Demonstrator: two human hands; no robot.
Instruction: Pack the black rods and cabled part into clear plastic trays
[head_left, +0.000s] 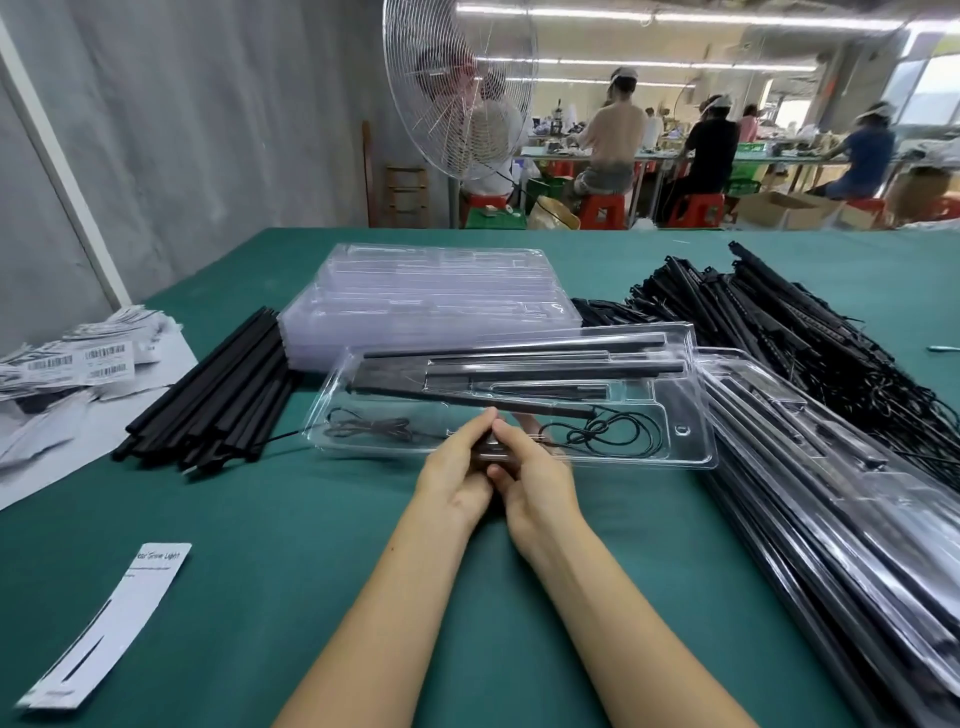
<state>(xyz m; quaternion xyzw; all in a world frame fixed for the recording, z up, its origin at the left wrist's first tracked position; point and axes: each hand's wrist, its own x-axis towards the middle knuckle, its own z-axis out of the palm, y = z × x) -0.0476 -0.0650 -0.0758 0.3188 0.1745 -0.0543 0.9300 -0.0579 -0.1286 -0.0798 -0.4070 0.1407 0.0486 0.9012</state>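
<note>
Cabled rod (467, 399) just beyond fingers (475, 434)

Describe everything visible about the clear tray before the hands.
The tray is thin, glossy, clear moulded plastic with rounded corners and long grooves. It lies flat on the green table cover, its right end overlapping the stack of packed trays. Black rods sit in the far grooves; thin black cable loops in the near pocket. The left hand and right hand meet over its near edge.
</note>
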